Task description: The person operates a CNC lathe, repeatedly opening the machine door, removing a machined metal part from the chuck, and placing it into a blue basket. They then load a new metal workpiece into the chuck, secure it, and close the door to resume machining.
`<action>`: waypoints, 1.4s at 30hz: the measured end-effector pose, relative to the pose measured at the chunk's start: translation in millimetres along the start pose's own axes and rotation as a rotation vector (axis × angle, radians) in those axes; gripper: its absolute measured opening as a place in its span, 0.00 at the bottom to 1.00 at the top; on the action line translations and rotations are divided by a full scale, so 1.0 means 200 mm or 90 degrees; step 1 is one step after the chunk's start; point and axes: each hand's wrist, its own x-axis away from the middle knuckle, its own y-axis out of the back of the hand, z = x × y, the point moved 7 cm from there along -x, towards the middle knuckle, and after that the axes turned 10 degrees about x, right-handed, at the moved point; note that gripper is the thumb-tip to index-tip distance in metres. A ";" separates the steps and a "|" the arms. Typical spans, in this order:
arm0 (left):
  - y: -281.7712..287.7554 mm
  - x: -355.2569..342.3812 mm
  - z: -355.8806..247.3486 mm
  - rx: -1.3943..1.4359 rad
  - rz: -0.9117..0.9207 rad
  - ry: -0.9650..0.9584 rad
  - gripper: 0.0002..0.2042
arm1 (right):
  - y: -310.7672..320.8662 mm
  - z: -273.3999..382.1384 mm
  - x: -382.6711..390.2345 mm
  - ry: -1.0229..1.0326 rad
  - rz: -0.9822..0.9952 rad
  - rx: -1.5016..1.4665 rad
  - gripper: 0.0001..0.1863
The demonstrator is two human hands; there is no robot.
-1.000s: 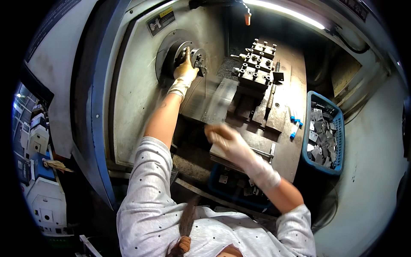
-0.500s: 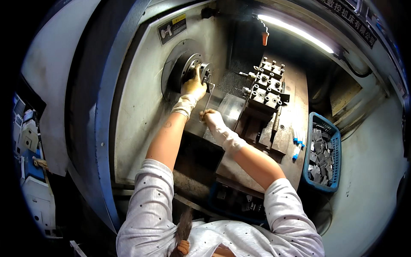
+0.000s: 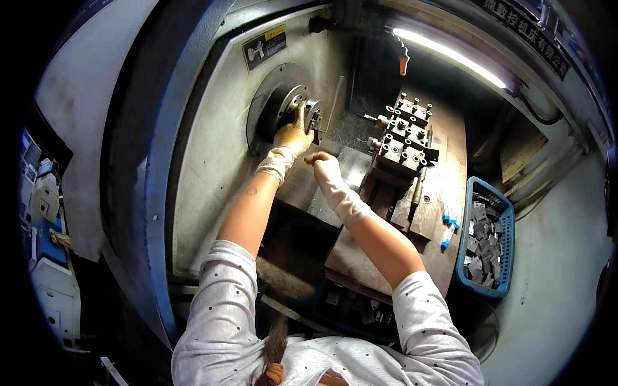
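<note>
My left hand [image 3: 294, 134], in a pale yellowish glove, is against the front of a round metal lathe chuck [image 3: 283, 106]. Its index finger stretches up along the chuck's face, while the other fingers curl at the lower edge and are partly hidden. My right hand [image 3: 324, 166], in a whitish glove, hovers below and right of the chuck with its fingers curled closed. Whatever may be in those fingers is hidden. A thin pale rod [image 3: 335, 104], probably the bent wrench, slants upward just right of the chuck, apart from my right hand.
A tool block with several bolts [image 3: 402, 132] stands right of my hands on a metal slide. Blue-capped tubes [image 3: 449, 222] lie beside it. A blue basket [image 3: 507, 241] holds dark metal pieces at the right; another basket [image 3: 322, 299] sits below. An orange-tipped nozzle [image 3: 403, 64] hangs above.
The wrench between my right hand and the chuck no longer shows there; a thin rod now points upward beyond the chuck. My right hand has risen slightly. My left hand stays on the chuck.
</note>
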 end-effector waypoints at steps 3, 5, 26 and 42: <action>0.02 0.02 0.01 -0.001 0.056 0.021 0.36 | 0.13 0.38 0.13 0.375 -0.175 -0.098 0.19; -0.02 0.00 -0.02 -0.014 0.035 0.023 0.36 | 0.17 0.31 -0.06 0.252 -0.181 -0.045 0.21; 0.05 -0.05 -0.17 -0.197 0.105 0.026 0.31 | 0.06 -0.20 -0.17 0.112 -0.215 0.282 0.09; -0.01 -0.19 -0.24 -0.231 -0.356 -0.194 0.09 | 0.01 -0.20 0.03 -0.090 -0.292 0.169 0.20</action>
